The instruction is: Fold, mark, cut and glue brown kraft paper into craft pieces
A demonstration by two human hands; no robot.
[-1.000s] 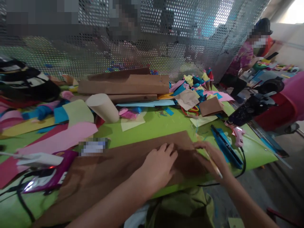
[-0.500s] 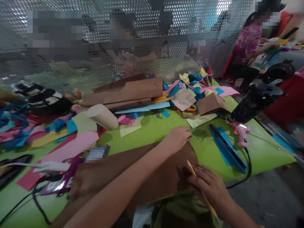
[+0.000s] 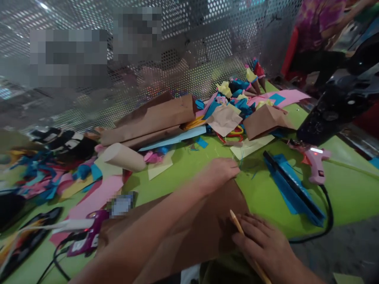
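Observation:
A large brown paper sheet (image 3: 207,221) lies across the front of the green table, its near edge by my lap. My left hand (image 3: 223,171) is closed at the sheet's far corner, fingers curled over the edge; the fingertips are partly hidden. My right hand (image 3: 266,242) rests on the sheet's right side, holding a thin wooden stick (image 3: 236,221) between thumb and fingers. Its pale, tapered end points up and away from me, and its lower part runs under the hand.
A pink glue gun (image 3: 318,163) and a black bar on blue paper (image 3: 293,189) lie at right. Behind are a paper roll (image 3: 124,157), folded brown paper (image 3: 154,118) and scissors (image 3: 231,136). A purple power strip (image 3: 89,236) with cables sits left. A person sits beyond, at right.
The view has tilted and shifted, so the table's far side sits differently in the picture. Both hands keep nearly the same place on the brown paper, the stick still in the right.

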